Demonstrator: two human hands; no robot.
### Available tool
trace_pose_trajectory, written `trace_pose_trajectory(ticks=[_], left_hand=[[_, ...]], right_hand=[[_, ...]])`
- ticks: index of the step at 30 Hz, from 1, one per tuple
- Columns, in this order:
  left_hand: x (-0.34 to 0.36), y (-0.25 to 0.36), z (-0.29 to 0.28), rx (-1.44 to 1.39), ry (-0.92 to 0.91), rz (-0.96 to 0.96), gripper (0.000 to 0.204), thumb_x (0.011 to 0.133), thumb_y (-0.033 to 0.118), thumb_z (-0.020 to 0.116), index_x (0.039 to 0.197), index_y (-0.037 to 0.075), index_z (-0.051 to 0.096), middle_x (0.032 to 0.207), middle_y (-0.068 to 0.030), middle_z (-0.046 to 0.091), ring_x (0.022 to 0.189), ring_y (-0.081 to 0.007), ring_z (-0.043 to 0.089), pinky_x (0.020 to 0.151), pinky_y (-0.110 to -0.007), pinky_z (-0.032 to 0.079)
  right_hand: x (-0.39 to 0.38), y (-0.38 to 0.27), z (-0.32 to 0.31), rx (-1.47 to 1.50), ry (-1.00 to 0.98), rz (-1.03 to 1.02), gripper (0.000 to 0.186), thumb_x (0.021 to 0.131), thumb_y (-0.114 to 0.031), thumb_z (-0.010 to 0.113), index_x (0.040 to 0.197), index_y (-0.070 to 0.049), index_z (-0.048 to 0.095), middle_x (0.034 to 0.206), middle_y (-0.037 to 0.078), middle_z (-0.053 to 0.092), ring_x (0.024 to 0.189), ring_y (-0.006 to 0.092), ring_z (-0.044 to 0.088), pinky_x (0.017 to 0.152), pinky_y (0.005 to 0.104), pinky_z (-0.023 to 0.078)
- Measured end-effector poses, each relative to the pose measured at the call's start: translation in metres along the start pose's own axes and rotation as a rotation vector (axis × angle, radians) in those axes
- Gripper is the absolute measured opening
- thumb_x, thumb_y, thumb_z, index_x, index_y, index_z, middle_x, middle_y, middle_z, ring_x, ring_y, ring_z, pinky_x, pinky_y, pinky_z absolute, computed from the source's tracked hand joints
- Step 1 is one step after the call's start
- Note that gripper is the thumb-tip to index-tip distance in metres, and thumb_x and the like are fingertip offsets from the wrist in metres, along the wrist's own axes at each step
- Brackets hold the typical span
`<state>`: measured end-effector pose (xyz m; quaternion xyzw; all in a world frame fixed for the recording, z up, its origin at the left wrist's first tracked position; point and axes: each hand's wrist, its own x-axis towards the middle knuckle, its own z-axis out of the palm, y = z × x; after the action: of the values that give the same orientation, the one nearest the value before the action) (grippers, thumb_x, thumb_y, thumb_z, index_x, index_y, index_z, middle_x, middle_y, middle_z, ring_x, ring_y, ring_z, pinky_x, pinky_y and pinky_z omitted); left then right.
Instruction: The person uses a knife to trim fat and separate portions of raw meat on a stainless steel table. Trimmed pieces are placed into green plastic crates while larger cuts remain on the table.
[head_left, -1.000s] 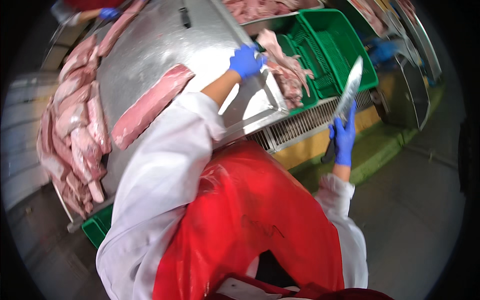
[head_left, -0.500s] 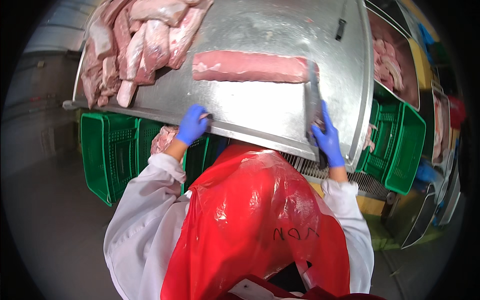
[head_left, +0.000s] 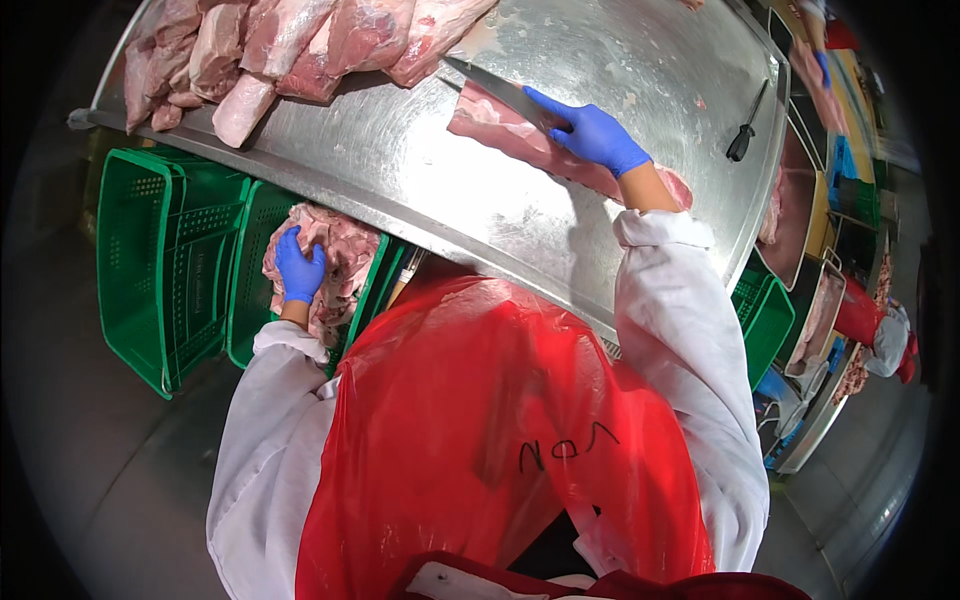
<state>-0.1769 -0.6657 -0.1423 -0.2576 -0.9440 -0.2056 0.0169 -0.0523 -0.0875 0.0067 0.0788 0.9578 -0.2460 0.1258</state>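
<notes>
In my gloved right hand [head_left: 597,137] is a long knife [head_left: 505,92], its blade pointing to the far left. The handle is hidden under my closed fingers. Knife and hand lie over a long pale-pink meat loin [head_left: 500,128], placed slantwise on the steel table [head_left: 480,225] and partly covered by my hand and sleeve. My gloved left hand [head_left: 300,268] is down at a green crate [head_left: 250,270] below the table edge. Its fingers are apart over a heap of meat trimmings [head_left: 340,250], with nothing seen held in them.
Large meat cuts [head_left: 340,45] pile up on the table's far left. A dark-handled sharpening steel [head_left: 742,140] lies at the right. Another green crate [head_left: 140,270] stands left, one more [head_left: 765,320] right. Beyond are a meat-filled bin [head_left: 790,190] and another person [head_left: 885,335].
My left hand has moved from the table edge down to the trimmings and opened. My right hand has brought the knife up over the loin. The whole view has turned.
</notes>
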Motion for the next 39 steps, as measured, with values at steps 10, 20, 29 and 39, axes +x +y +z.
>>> trace_pose_trajectory(ticks=[10,20,29,39], left_hand=[[0.06,0.04,-0.034,-0.308,0.14,0.081,0.041,0.086,0.011,0.068,0.125,0.001,0.058,0.123,-0.0182,0.061,0.113,-0.035,0.058,0.1,-0.044,0.046],[0.113,0.135,-0.033,-0.503,0.244,0.234,0.029,0.084,0.003,0.067,0.112,0.001,0.063,0.108,-0.0152,0.065,0.099,-0.0306,0.063,0.089,-0.039,0.05],[0.164,0.225,0.001,-0.615,0.263,0.232,0.025,0.084,0.005,0.068,0.108,0.004,0.066,0.094,-0.0137,0.068,0.087,-0.0286,0.067,0.079,-0.037,0.054],[0.158,0.321,0.096,-0.3,0.074,0.332,0.02,0.083,0.023,0.07,0.092,0.006,0.065,0.086,-0.0151,0.065,0.08,-0.0338,0.064,0.077,-0.045,0.052]], right_hand=[[-0.021,-0.016,0.008,-0.018,0.008,0.093,0.076,0.091,-0.021,0.062,0.155,-0.044,0.028,0.09,0.019,0.071,0.078,0.0395,0.068,0.075,0.047,0.054],[-0.066,-0.032,0.064,0.324,0.162,0.241,0.073,0.094,-0.025,0.061,0.158,-0.031,0.026,0.094,0.027,0.07,0.085,0.0454,0.069,0.079,0.0492,0.054],[-0.215,-0.059,0.124,0.526,0.078,0.17,0.07,0.096,-0.026,0.06,0.158,-0.025,0.029,0.077,0.026,0.067,0.072,0.044,0.068,0.071,0.0483,0.054],[-0.12,-0.017,0.062,0.606,0.461,0.268,0.078,0.092,-0.021,0.064,0.159,-0.027,0.025,0.078,0.023,0.067,0.075,0.0302,0.071,0.075,0.0407,0.056]])
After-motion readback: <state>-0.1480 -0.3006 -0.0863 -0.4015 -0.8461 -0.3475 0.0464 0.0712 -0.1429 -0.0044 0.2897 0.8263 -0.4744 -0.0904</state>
